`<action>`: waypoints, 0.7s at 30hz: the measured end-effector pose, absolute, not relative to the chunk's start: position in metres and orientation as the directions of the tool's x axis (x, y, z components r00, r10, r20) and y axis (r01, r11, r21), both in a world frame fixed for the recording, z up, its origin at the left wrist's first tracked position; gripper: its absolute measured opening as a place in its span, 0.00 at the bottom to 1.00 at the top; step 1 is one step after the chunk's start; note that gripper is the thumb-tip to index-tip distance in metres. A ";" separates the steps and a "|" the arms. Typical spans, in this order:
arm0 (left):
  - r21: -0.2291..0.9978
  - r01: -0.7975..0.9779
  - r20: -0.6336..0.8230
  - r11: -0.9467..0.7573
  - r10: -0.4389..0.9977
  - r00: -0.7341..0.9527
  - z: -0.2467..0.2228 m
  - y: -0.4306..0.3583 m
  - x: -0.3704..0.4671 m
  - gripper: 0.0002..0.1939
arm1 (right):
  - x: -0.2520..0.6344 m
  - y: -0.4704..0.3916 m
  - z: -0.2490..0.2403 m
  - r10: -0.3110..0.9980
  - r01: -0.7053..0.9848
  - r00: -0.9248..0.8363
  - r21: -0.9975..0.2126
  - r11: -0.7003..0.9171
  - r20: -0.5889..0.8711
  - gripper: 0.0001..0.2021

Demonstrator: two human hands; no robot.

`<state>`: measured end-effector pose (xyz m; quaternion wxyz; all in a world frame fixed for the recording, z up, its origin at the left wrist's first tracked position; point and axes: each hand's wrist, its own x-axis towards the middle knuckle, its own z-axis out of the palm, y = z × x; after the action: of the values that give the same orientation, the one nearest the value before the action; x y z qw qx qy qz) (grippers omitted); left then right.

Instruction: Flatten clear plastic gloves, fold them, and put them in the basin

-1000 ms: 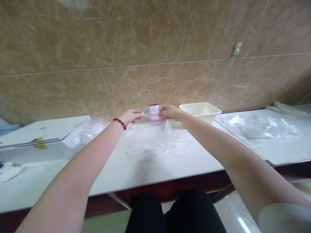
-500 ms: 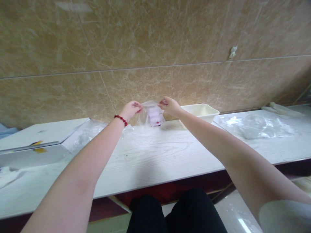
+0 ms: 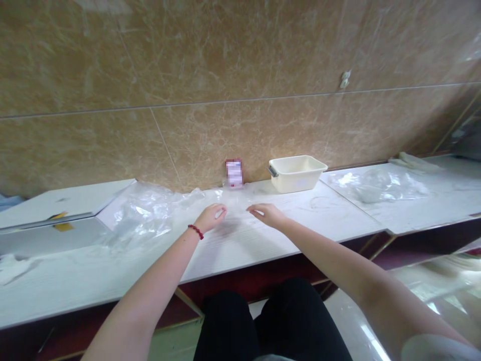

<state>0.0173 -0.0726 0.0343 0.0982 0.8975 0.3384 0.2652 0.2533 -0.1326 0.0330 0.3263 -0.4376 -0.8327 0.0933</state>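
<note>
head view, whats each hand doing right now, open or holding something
Left hand: closed, apparently pinching the clear bag.
Right hand: closed, apparently pinching the clear bag too.

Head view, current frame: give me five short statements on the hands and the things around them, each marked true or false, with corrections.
1. The cream tub stands to the right of the red-edged packet. True.
2. The tub is covered by a lid. False: its top is open.
3. The left hand has a red bracelet at its wrist. True.
4. The two hands are clasped together. False: the right hand is apart from the left.
5. A white box sits left of both hands. True.
</note>
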 end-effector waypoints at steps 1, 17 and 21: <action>0.334 0.547 0.386 -0.768 0.641 0.663 0.025 -0.079 0.018 0.11 | 0.254 -0.138 0.023 0.790 0.677 -0.430 -0.423 0.603 0.437 0.14; 0.224 0.562 0.221 -0.796 0.604 0.766 -0.007 -0.120 0.012 0.14 | 0.259 -0.180 -0.005 0.945 0.946 -0.294 -0.099 0.310 0.144 0.22; 0.271 0.546 0.221 -0.793 0.604 0.766 0.001 -0.113 0.008 0.16 | 0.258 -0.182 0.004 0.943 0.954 -0.255 -0.105 0.282 0.214 0.19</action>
<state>0.0078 -0.1134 0.0007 0.0956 0.9348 0.3076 0.1496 0.2584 -0.1817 0.0039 0.1181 -0.5986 -0.7920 -0.0229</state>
